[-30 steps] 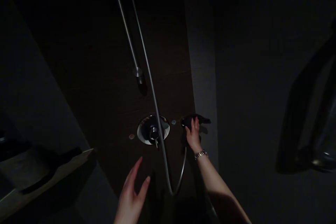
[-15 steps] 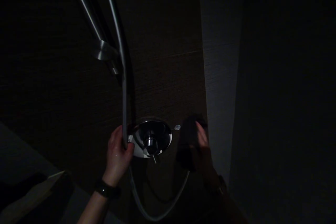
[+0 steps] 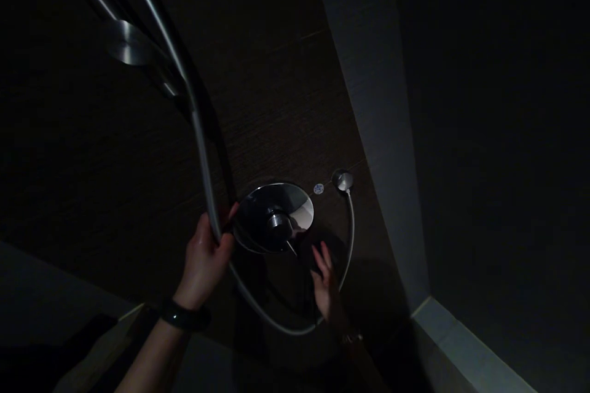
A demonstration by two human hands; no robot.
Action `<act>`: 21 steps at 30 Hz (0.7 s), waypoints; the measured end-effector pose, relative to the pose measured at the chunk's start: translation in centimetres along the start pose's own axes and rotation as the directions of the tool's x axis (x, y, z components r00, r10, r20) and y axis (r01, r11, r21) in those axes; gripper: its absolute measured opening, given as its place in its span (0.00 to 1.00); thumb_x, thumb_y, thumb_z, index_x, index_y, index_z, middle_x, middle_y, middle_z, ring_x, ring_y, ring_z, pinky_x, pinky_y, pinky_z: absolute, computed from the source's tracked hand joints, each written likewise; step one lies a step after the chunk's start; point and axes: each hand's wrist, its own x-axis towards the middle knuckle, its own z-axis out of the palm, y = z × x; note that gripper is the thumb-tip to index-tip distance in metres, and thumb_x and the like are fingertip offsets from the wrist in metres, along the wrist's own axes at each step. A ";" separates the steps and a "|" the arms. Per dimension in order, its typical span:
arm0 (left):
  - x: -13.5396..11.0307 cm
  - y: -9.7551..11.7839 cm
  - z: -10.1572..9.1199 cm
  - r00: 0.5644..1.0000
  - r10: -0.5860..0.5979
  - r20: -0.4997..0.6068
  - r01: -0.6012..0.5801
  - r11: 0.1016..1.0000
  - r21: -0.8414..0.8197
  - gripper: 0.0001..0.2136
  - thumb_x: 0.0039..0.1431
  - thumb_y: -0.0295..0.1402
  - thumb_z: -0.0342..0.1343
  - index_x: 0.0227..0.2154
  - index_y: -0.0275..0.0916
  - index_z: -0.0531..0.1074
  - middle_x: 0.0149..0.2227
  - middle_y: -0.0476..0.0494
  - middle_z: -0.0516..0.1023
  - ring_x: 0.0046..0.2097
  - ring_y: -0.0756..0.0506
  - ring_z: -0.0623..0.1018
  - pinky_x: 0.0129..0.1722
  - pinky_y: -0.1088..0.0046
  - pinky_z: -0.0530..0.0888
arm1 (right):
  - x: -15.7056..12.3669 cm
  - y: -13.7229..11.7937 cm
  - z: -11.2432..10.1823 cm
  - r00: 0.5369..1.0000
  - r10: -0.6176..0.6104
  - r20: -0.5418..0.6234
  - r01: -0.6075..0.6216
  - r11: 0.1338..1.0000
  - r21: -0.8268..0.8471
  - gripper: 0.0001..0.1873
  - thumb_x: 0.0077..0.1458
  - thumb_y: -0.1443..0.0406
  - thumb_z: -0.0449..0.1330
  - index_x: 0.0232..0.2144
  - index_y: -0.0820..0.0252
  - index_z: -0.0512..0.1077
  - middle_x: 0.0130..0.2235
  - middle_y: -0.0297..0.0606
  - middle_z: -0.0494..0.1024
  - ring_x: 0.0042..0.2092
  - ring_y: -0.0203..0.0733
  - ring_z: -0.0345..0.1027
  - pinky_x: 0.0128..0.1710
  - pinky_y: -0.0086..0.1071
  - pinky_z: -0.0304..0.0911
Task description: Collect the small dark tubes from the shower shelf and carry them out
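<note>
In a very dark shower, my left hand point(image 3: 205, 258) is closed around the chrome shower hose point(image 3: 203, 153), just left of the round chrome mixer valve point(image 3: 276, 215). The hose loops down under the valve and up to a wall outlet point(image 3: 342, 180). My right hand point(image 3: 326, 285) lies with fingers pointing up on the dark wall below the valve's lever point(image 3: 290, 247), pressing what looks like a dark cloth point(image 3: 318, 252) that barely shows against the wall.
The slide rail bracket point(image 3: 124, 43) is fixed at the upper left. A grey wall corner point(image 3: 369, 73) runs down the right to a pale ledge point(image 3: 461, 344). A dim bench edge point(image 3: 92, 362) sits at the lower left.
My left hand rose and took hold of the hose, pulling it left. My right hand slid with the cloth from the wall outlet down to below the valve, uncovering the outlet.
</note>
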 end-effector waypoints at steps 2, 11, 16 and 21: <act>0.4 -0.2 -0.3 1.000 0.003 0.021 -0.003 1.000 -0.016 0.18 0.52 0.37 0.52 0.47 0.40 0.67 0.53 0.39 0.78 0.37 0.40 0.78 0.30 0.66 0.73 | -1.9 -2.0 -1.1 0.985 0.120 -0.125 -0.105 0.988 0.117 0.26 0.66 0.64 0.47 0.65 0.56 0.63 0.65 0.47 0.66 0.65 0.52 0.61 0.62 0.51 0.64; 1.4 -1.5 -1.2 0.974 -0.211 0.080 0.226 0.918 -0.325 0.32 0.44 0.41 0.57 0.54 0.38 0.65 0.42 0.41 0.77 0.41 0.38 0.79 0.47 0.53 0.78 | 6.0 -17.6 10.1 0.824 -0.532 0.198 0.564 0.805 -0.185 0.34 0.60 0.75 0.52 0.66 0.49 0.60 0.71 0.35 0.52 0.71 0.51 0.44 0.70 0.58 0.41; 0.9 -0.8 -0.8 0.971 -0.137 0.194 0.223 0.812 -0.539 0.25 0.48 0.34 0.56 0.51 0.42 0.61 0.57 0.35 0.73 0.59 0.38 0.74 0.61 0.50 0.69 | -1.4 -4.8 11.8 0.960 -0.225 0.169 0.231 0.973 -0.020 0.33 0.58 0.76 0.49 0.64 0.53 0.63 0.64 0.44 0.68 0.65 0.48 0.62 0.62 0.47 0.64; 0.9 -1.2 -0.7 0.972 -0.096 0.215 0.198 0.827 -0.526 0.20 0.50 0.34 0.56 0.48 0.42 0.61 0.59 0.33 0.73 0.59 0.37 0.75 0.61 0.45 0.69 | -3.9 -0.4 1.7 0.902 0.322 -0.287 -0.255 0.935 0.246 0.26 0.64 0.58 0.51 0.59 0.65 0.70 0.63 0.52 0.68 0.64 0.54 0.63 0.62 0.49 0.64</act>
